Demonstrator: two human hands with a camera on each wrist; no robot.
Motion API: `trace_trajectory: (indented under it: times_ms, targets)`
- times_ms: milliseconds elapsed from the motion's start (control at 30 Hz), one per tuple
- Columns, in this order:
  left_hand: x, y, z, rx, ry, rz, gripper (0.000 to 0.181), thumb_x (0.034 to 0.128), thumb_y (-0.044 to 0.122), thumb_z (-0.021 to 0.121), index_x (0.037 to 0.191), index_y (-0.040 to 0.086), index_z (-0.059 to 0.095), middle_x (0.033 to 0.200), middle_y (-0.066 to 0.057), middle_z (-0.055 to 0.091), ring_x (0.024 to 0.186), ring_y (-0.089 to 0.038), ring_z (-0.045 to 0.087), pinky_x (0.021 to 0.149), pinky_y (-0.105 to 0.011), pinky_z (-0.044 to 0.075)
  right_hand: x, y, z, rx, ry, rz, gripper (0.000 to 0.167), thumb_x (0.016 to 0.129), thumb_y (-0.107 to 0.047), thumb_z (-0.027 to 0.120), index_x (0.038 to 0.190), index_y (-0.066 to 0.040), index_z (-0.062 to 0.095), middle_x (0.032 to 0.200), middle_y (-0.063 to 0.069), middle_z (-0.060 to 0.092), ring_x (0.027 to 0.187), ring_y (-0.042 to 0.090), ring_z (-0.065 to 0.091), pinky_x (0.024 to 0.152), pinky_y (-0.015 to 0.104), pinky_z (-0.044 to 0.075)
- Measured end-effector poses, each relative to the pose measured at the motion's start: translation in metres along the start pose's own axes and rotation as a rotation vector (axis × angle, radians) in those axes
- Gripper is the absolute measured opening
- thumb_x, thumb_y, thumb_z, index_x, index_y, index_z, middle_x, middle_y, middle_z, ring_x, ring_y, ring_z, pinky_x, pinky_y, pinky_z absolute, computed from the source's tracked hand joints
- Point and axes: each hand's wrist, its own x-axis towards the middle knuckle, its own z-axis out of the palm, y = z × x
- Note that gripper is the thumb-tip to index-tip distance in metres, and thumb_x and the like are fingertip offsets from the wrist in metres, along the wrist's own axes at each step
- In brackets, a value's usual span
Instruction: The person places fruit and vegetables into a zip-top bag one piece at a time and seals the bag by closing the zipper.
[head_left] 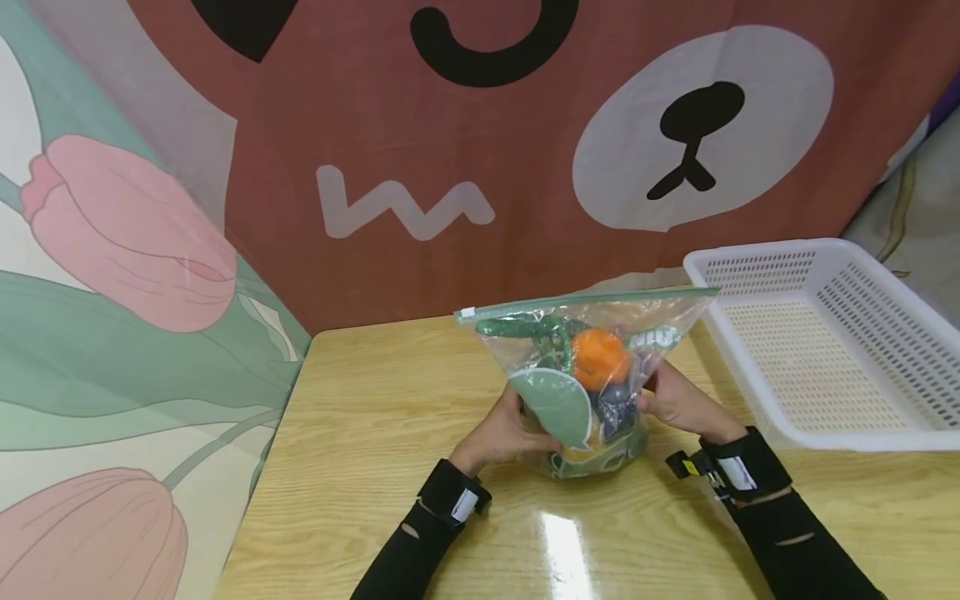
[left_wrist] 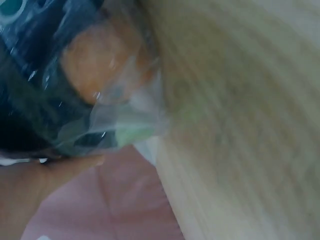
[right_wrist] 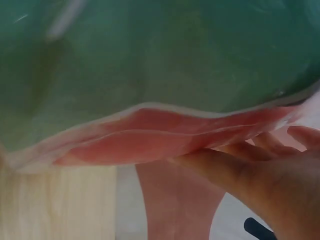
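Note:
A clear slider zip bag (head_left: 558, 408) with a green top strip and green print stands upright on the wooden table. Its white slider (head_left: 467, 314) sits at the left end of the strip. Through the plastic I see an orange round fruit or vegetable (head_left: 600, 358), long green produce (head_left: 513, 325) and something dark purple (head_left: 617, 408). My left hand (head_left: 502, 433) grips the bag's lower left side, thumb across the front. On the opposite side my right hand (head_left: 678, 400) holds the bag, its far fingers hidden behind the plastic. The right wrist view shows the thumb (right_wrist: 220, 170) against the bag's edge.
A white perforated plastic basket (head_left: 772, 417) stands to the right of the bag, with nothing seen inside. A reddish-brown printed cloth (head_left: 375, 275) hangs behind the table (head_left: 360, 400), and a flower-patterned cloth (head_left: 247, 367) lies along its left edge.

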Motion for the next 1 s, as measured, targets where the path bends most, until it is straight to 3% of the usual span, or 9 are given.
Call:
trace_trajectory:
  times_ms: [167,267,333,400,567,667,833,933,1000]
  targets:
    - [-0.003,-0.004,0.000,-0.038,0.051,-0.033,0.107,0.0701,0.059,0.071,0.150,0.031,0.005,0.147,-0.004,0.028,0.133,-0.020,0.032,0.108,-0.043,0.025,0.004,-0.007,0.011,-0.096,0.007,0.149,0.083,0.095,-0.054,0.041,0.145,0.008,0.017,0.134,0.029,0.037,0.112,0.020,0.046,0.085,0.023,0.044]
    - [-0.009,0.002,-0.002,-0.098,0.091,-0.138,0.110,0.0724,0.068,0.062,0.152,0.024,0.000,0.152,-0.012,0.020,0.137,-0.025,0.024,0.109,-0.047,0.021,0.008,-0.012,0.020,-0.075,-0.016,0.298,0.068,0.101,-0.045,0.028,0.142,0.007,0.015,0.128,0.031,0.037,0.107,0.033,0.045,0.079,0.032,0.047]
    - [-0.015,0.007,-0.003,-0.125,0.117,-0.213,0.106,0.0767,0.066,0.060,0.152,0.022,0.001,0.153,-0.012,0.015,0.138,-0.027,0.018,0.109,-0.050,0.017,0.010,-0.016,0.024,-0.009,-0.049,0.401,0.060,0.103,-0.040,0.024,0.139,0.007,0.016,0.126,0.030,0.035,0.109,0.038,0.043,0.080,0.039,0.048]
    - [-0.020,0.012,-0.004,-0.162,0.143,-0.273,0.099,0.0808,0.063,0.058,0.152,0.019,0.005,0.151,-0.014,0.019,0.137,-0.028,0.021,0.108,-0.050,0.018,0.010,-0.017,0.027,0.033,-0.094,0.473,0.059,0.104,-0.039,0.022,0.141,0.006,0.013,0.131,0.030,0.030,0.114,0.042,0.040,0.081,0.047,0.048]
    - [-0.024,0.017,-0.006,-0.309,0.197,-0.356,0.077,0.0923,0.046,0.054,0.150,0.014,0.015,0.146,-0.016,0.028,0.130,-0.029,0.031,0.105,-0.045,0.024,0.009,-0.017,0.033,0.068,-0.192,0.519,0.067,0.103,-0.039,0.026,0.149,0.002,0.000,0.149,0.030,0.010,0.131,0.048,0.022,0.089,0.060,0.040]
    - [-0.023,0.017,-0.006,-0.364,0.236,-0.396,0.070,0.0955,0.041,0.051,0.150,0.013,0.015,0.145,-0.017,0.028,0.127,-0.030,0.033,0.103,-0.044,0.028,0.012,-0.018,0.036,0.040,-0.161,0.552,0.068,0.102,-0.041,0.030,0.150,0.000,0.004,0.149,0.028,0.014,0.132,0.046,0.023,0.089,0.060,0.040]
    - [-0.021,0.012,-0.008,-0.311,0.364,-0.425,0.073,0.0961,0.047,0.046,0.150,0.010,0.014,0.144,-0.022,0.030,0.126,-0.033,0.036,0.102,-0.046,0.030,0.021,-0.020,0.044,-0.012,-0.114,0.654,0.073,0.099,-0.052,0.028,0.150,-0.002,0.011,0.146,0.024,0.024,0.129,0.041,0.028,0.086,0.053,0.042]
    - [-0.024,0.009,-0.011,-0.236,0.420,-0.405,0.074,0.0977,0.047,0.042,0.151,0.007,0.009,0.146,-0.027,0.027,0.131,-0.037,0.031,0.104,-0.049,0.027,0.021,-0.017,0.049,-0.029,-0.124,0.663,0.074,0.100,-0.052,0.028,0.150,-0.001,0.008,0.146,0.025,0.022,0.130,0.041,0.028,0.091,0.055,0.039]
    - [-0.027,0.010,-0.012,-0.189,0.425,-0.383,0.074,0.0988,0.045,0.041,0.151,0.007,0.006,0.149,-0.028,0.021,0.136,-0.038,0.023,0.107,-0.051,0.020,0.019,-0.015,0.052,-0.053,-0.126,0.641,0.074,0.101,-0.048,0.031,0.150,0.001,0.005,0.147,0.027,0.019,0.132,0.042,0.025,0.096,0.057,0.035]
